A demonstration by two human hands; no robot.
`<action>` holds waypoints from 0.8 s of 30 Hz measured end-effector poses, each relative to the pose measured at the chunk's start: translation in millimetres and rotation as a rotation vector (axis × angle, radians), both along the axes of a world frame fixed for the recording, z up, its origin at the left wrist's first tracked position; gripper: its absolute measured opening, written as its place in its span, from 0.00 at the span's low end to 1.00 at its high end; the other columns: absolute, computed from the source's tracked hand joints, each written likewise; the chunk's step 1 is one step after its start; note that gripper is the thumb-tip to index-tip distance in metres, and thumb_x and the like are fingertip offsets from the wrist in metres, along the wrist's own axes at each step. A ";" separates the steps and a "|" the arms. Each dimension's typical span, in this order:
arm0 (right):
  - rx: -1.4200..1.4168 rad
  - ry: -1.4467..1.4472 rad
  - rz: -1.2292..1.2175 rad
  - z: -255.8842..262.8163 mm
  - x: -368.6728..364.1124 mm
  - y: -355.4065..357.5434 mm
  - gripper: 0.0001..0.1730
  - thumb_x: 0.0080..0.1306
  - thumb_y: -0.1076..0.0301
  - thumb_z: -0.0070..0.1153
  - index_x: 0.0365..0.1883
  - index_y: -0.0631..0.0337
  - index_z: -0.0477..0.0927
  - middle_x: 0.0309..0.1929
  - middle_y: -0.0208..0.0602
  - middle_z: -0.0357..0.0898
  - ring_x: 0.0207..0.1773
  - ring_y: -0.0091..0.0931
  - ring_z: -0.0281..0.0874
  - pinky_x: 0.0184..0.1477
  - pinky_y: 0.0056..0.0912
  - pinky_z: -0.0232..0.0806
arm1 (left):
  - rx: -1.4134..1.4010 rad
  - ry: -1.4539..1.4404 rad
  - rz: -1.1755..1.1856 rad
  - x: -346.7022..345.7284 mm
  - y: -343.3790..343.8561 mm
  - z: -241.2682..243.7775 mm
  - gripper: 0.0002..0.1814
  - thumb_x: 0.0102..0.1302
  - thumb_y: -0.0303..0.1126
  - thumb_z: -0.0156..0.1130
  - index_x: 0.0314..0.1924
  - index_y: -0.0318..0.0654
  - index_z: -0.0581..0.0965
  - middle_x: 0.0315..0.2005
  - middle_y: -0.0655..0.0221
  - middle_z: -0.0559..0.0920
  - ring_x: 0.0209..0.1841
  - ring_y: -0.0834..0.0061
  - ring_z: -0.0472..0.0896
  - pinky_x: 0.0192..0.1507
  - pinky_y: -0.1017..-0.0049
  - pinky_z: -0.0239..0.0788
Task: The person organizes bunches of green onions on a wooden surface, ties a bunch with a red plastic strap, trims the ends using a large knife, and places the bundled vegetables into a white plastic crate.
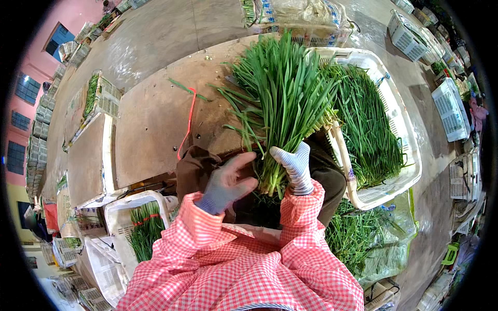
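My right hand [295, 165], in a striped knit glove, grips a bunch of long flat green leaves, likely garlic chives [282, 105], near its pale stem ends. The leaf tips fan out away from me. My left hand [233, 179], gloved and slightly blurred, is just left of the stems with thumb and fingers apart, holding nothing. Behind the held bunch, more chives [253, 66] lie on a brown board [155, 128]. A red strip [192, 112] lies on the board to the left, beside a few loose leaves.
A white plastic crate [404, 128] of chives [365, 116] stands at my right. Below it, loose greens [350, 233] lie on plastic sheeting [389, 256]. At lower left, another white crate [116, 217] holds chives tied with red bands [146, 221]. A wrapped bale [303, 15] stands beyond the board.
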State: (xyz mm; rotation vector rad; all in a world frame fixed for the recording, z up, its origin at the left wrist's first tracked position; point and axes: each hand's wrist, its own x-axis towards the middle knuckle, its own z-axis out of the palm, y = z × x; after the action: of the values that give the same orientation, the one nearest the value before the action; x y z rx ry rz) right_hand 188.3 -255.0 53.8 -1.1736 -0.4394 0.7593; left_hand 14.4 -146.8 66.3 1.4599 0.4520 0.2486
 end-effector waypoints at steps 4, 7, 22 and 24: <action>-0.004 -0.075 0.161 21.4 -11.2 8.4 0.18 0.51 0.71 0.64 0.41 0.66 0.80 0.33 0.28 0.81 0.33 0.17 0.73 0.38 0.23 0.69 | -0.178 -0.001 0.105 -11.2 21.4 -31.6 0.39 0.55 0.39 0.71 0.62 0.28 0.65 0.58 0.63 0.72 0.57 0.72 0.72 0.61 0.70 0.61; -0.031 -0.179 0.365 36.6 -25.2 16.0 0.20 0.50 0.70 0.66 0.42 0.64 0.79 0.32 0.26 0.79 0.34 0.16 0.71 0.38 0.23 0.69 | -0.406 -0.066 0.092 19.4 36.5 5.7 0.31 0.60 0.39 0.66 0.61 0.36 0.70 0.53 0.67 0.76 0.52 0.73 0.76 0.55 0.71 0.68; 0.019 -0.731 0.353 61.6 59.7 102.1 0.36 0.42 0.58 0.78 0.49 0.60 0.77 0.40 0.36 0.83 0.41 0.25 0.79 0.45 0.29 0.72 | -0.232 -0.604 0.009 100.8 112.6 105.4 0.20 0.51 0.23 0.73 0.46 0.30 0.79 0.40 0.61 0.83 0.44 0.70 0.82 0.46 0.73 0.76; 0.065 -0.590 0.352 68.5 65.3 109.3 0.38 0.41 0.57 0.78 0.50 0.59 0.77 0.43 0.36 0.82 0.43 0.26 0.79 0.47 0.31 0.71 | 0.085 -0.505 0.073 106.2 113.6 92.5 0.22 0.50 0.26 0.74 0.46 0.31 0.79 0.39 0.63 0.84 0.42 0.72 0.82 0.45 0.74 0.76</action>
State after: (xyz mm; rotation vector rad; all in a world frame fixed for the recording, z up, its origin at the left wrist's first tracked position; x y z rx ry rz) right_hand 253.5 -145.7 122.3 -1.2662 -1.1767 0.6799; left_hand 120.6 -33.2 158.7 1.4016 0.0833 0.6820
